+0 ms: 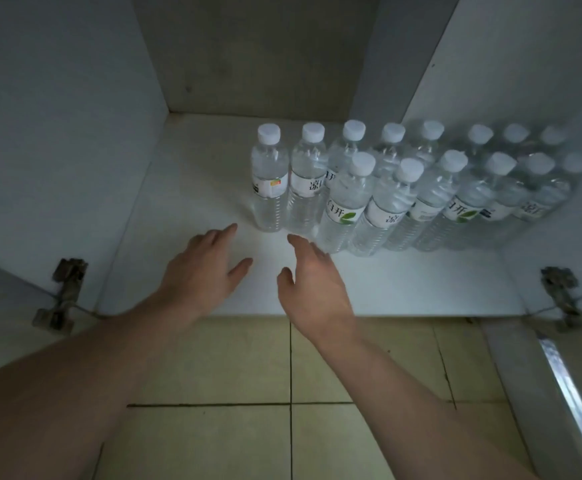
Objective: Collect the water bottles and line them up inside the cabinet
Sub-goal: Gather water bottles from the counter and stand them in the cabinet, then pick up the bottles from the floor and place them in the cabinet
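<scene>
Several clear water bottles with white caps stand upright in two rows on the white cabinet floor (185, 202), filling its right half. The back row starts with the leftmost bottle (269, 181); the front row starts at a bottle with a green-leaf label (346, 202). The rows run to the right wall, whose glossy face mirrors them. My left hand (203, 268) hovers open over the shelf, fingertips just short of the leftmost bottle. My right hand (312, 285) is open too, fingertips close to the base of the front-row bottle. Neither hand holds anything.
The cabinet's left half is bare shelf. Metal door hinges sit at the front left (59, 292) and front right (563, 296). Beige floor tiles (234, 362) lie below the shelf edge. A door edge with a metal strip (569, 393) stands at the right.
</scene>
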